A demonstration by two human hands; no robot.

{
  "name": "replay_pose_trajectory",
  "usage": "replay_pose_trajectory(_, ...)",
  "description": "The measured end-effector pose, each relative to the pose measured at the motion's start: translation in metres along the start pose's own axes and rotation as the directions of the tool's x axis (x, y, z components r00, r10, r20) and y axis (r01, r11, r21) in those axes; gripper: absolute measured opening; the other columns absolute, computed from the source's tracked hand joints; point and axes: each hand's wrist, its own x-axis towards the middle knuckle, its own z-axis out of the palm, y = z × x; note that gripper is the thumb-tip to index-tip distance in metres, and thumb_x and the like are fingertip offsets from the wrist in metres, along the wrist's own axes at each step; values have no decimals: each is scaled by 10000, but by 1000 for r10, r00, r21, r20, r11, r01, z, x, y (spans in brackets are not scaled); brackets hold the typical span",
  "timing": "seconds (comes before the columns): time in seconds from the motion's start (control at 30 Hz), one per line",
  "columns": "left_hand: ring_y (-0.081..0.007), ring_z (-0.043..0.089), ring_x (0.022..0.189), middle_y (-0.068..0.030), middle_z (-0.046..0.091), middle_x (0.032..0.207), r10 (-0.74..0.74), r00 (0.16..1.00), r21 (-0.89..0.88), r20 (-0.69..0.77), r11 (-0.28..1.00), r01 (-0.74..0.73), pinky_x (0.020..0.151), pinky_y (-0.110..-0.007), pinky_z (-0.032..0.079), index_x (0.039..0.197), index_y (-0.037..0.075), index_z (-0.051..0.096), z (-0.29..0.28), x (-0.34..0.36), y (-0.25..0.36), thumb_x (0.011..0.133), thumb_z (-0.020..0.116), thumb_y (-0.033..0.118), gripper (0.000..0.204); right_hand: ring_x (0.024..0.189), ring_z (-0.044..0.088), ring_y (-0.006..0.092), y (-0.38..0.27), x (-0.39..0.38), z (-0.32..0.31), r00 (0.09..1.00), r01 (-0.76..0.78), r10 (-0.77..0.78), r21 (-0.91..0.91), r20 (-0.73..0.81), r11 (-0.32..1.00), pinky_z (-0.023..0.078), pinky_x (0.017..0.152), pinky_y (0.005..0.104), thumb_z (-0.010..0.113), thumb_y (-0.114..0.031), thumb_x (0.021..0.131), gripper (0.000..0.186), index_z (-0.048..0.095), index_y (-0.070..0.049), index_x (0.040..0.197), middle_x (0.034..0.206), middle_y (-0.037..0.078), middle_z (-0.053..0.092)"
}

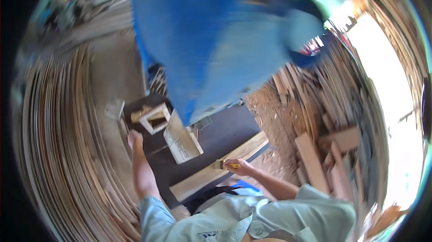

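My right hand (pixel 240 167) is closed round the yellow handle of a flat paintbrush (pixel 219 164). The brush head is at a long pale wooden board (pixel 193 181), which lies slantwise along the near side of a dark table (pixel 227 123). Off at the table's left edge, my left hand (pixel 134 138) looks closed like a fist; blur hides whatever it may hold. Between the hands, a pale wooden panel with dark printing (pixel 182 143) rests on the table. Beyond it sits a small white-edged open frame or box (pixel 155 118).
A large blue object (pixel 189 30), smeared by motion, covers the upper middle and hides the table's far part. Thin wooden strips (pixel 58 138) are stacked at left. Planks and offcuts (pixel 312 161) are piled at right, beside a debris-strewn floor (pixel 274 129).
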Motion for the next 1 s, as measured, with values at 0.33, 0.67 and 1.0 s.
replay_pose_trajectory(0.33,-329,651,1086,-166,665,1169,158,963,303,217,927,-221,923,-426,535,1127,26,638,-2,-1,23,899,645,271,334,883,680,298,23,-33,-16,997,25,-33,-112,-72,993,530,800,378,603,-271,938,212,680,-102,1040,953,103,708)
replay_pose_trajectory(0.67,-283,676,1066,-139,668,1190,53,974,409,221,901,-141,875,-384,568,1197,8,574,28,14,20,930,597,173,315,855,670,328,42,-70,-30,981,-43,21,-111,-195,993,533,765,407,596,-293,929,204,680,-131,1020,940,104,705)
replay_pose_trajectory(1.0,-380,662,1029,-222,664,1110,176,978,216,115,956,-197,856,-459,558,1147,-15,533,8,-9,6,931,550,153,274,877,658,343,40,-76,-28,987,-82,62,-133,-147,988,533,777,419,584,-286,945,191,649,-135,1044,958,118,685)
